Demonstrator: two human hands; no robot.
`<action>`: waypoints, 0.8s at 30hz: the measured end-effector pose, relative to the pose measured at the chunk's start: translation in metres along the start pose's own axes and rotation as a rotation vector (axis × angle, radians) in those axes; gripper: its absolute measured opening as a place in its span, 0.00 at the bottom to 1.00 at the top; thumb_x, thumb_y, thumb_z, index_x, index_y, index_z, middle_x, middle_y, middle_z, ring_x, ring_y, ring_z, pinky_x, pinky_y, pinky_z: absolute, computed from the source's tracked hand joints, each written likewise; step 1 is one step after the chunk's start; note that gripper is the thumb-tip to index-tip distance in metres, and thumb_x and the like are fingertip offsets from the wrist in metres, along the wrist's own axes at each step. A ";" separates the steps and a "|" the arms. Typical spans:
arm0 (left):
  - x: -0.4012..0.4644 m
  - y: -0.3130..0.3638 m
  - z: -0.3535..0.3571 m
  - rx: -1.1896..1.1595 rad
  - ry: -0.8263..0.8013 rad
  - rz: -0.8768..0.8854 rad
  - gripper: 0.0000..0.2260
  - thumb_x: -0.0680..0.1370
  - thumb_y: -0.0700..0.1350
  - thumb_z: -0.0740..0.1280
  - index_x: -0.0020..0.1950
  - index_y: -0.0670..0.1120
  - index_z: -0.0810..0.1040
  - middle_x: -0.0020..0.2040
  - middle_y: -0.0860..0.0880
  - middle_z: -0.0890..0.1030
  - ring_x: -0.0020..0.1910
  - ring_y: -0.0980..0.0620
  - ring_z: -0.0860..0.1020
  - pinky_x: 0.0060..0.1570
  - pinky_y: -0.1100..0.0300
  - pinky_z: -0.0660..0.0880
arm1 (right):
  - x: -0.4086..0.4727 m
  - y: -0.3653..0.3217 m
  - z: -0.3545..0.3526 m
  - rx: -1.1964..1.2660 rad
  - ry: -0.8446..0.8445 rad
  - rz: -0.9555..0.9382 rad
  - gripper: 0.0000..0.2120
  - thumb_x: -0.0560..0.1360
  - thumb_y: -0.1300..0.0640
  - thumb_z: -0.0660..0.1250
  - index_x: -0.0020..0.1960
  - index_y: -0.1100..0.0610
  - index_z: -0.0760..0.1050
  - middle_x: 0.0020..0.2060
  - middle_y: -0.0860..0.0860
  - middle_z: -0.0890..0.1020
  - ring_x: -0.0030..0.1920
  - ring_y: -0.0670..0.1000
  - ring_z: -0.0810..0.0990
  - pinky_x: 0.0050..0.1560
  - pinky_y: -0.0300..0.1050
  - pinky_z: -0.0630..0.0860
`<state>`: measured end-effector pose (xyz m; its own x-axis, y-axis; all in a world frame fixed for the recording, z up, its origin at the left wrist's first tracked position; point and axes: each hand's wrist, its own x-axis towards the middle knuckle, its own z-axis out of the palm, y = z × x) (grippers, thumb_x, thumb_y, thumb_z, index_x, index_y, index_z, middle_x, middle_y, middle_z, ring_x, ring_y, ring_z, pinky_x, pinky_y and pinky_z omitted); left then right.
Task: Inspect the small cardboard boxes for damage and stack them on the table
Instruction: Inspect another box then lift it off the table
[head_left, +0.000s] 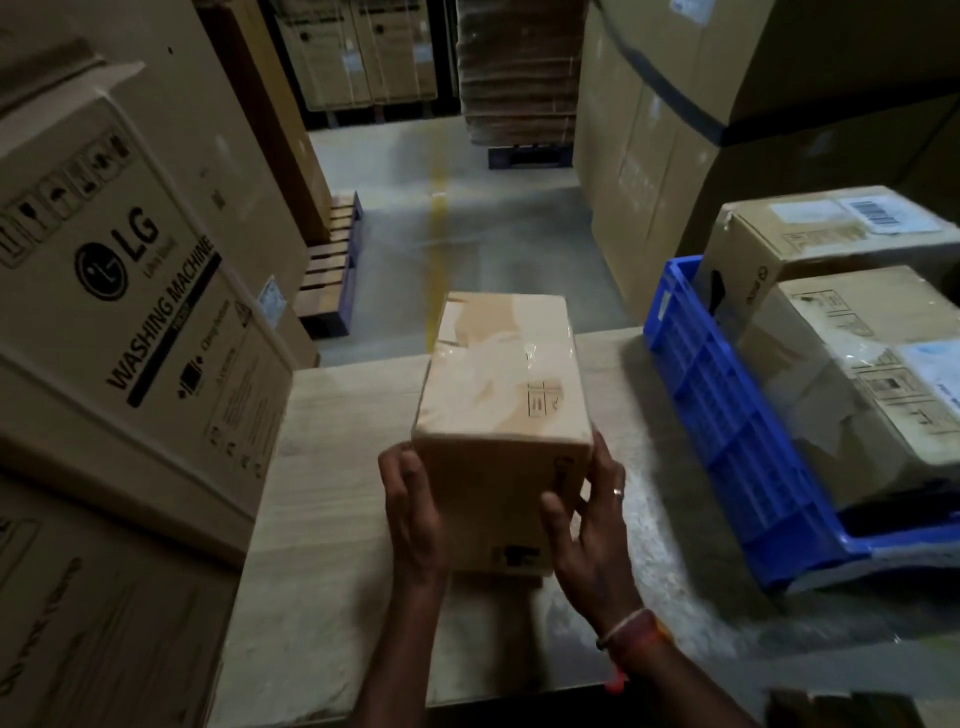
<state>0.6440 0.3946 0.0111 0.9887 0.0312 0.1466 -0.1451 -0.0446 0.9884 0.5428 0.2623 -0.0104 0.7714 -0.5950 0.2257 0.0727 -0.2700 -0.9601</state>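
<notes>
Hands clamp a taped box (501, 395), left grip (410, 514) on its left side, right grip (589, 525) on the right. Box over the surface (332, 467); blue crate (727, 415) just right.

Dim warehouse light, glare on the floor (457, 156), blurred, bowed edges.

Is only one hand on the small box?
No: the left hand and right hand both grip the small box at its near end.
</notes>
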 end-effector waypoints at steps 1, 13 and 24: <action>-0.007 -0.008 -0.003 -0.014 -0.002 -0.016 0.22 0.79 0.70 0.52 0.53 0.53 0.72 0.46 0.56 0.75 0.47 0.63 0.76 0.52 0.63 0.73 | -0.006 0.003 -0.004 -0.020 -0.006 -0.021 0.40 0.76 0.29 0.63 0.81 0.43 0.55 0.71 0.45 0.65 0.71 0.44 0.72 0.66 0.56 0.78; 0.025 0.061 -0.017 0.295 -0.332 0.389 0.27 0.83 0.60 0.53 0.78 0.48 0.65 0.79 0.52 0.65 0.79 0.52 0.62 0.76 0.46 0.62 | 0.058 -0.064 -0.035 -0.537 -0.306 -0.459 0.33 0.83 0.35 0.46 0.81 0.52 0.63 0.82 0.49 0.58 0.82 0.51 0.54 0.79 0.64 0.51; 0.020 0.063 0.006 1.042 -0.621 0.372 0.29 0.81 0.63 0.41 0.79 0.60 0.63 0.83 0.57 0.55 0.82 0.55 0.45 0.76 0.32 0.46 | 0.078 -0.076 -0.032 -0.929 -0.631 -0.281 0.32 0.81 0.38 0.39 0.81 0.43 0.61 0.81 0.44 0.61 0.82 0.45 0.54 0.78 0.70 0.40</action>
<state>0.6552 0.3862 0.0761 0.7865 -0.6117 0.0854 -0.5983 -0.7204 0.3508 0.5774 0.2121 0.0858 0.9992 -0.0126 0.0376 0.0009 -0.9410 -0.3385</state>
